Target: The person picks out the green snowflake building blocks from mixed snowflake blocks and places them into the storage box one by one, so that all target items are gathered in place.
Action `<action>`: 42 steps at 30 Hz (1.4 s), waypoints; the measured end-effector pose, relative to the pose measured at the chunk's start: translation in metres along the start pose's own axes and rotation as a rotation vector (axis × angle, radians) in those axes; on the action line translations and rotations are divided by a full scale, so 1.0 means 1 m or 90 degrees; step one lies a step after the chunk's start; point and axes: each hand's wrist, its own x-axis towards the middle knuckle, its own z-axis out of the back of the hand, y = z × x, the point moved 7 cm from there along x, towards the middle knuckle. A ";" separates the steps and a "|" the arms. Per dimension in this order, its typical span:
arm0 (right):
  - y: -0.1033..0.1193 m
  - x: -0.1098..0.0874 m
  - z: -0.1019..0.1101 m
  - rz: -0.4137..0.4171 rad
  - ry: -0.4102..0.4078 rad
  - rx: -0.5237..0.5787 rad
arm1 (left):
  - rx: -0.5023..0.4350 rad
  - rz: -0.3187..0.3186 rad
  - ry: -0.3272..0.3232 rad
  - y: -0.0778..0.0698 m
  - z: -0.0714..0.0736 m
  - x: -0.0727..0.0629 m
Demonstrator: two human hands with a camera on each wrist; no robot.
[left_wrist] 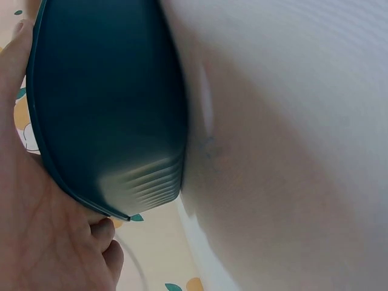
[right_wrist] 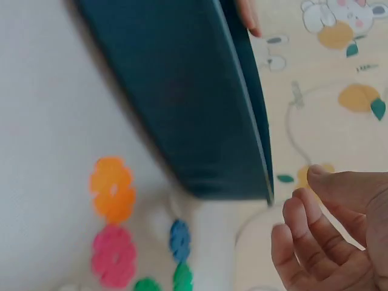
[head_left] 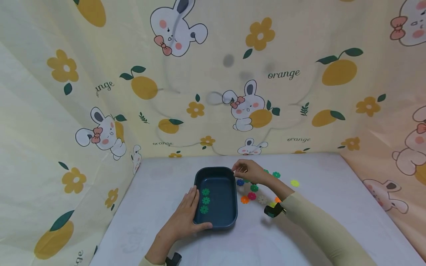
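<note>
While left hand (head_left: 181, 216) rests spread against tray (head_left: 221, 199), right hand (head_left: 251, 172) hangs bent beside it, any pinch unclear

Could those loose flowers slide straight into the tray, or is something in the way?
Yes, something is: the right wall of the tray stands between its inside and the loose flowers, so they'd probably need lifting over it. Nothing visible covers the open top.

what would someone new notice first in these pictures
Probably the dark tray on the white table, low in the middle of the head view, with three green flower pieces lined up inside along its left side. Next, likely the bright scattered flower pieces just right of it, then the rabbit-print backdrop behind.
</note>
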 end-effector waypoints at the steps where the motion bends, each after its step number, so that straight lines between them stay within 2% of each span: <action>1: -0.004 -0.004 0.002 -0.008 -0.006 0.000 | 0.001 -0.001 -0.001 0.000 0.000 0.000; 7: -0.027 -0.026 0.013 -0.053 -0.026 0.008 | 0.004 -0.007 -0.006 0.000 -0.001 -0.001; 13: -0.051 -0.046 0.017 -0.087 -0.037 -0.017 | 0.010 -0.002 -0.006 0.001 -0.002 0.000; 20: -0.079 -0.064 0.013 -0.190 -0.036 -0.030 | 0.012 0.002 -0.005 0.002 -0.003 0.000; 27: -0.092 -0.068 0.004 -0.240 -0.027 -0.041 | 0.011 0.001 -0.006 0.001 -0.003 0.000; 42: -0.089 -0.065 -0.002 -0.263 -0.036 -0.091 | 0.012 -0.006 -0.007 0.001 -0.001 0.000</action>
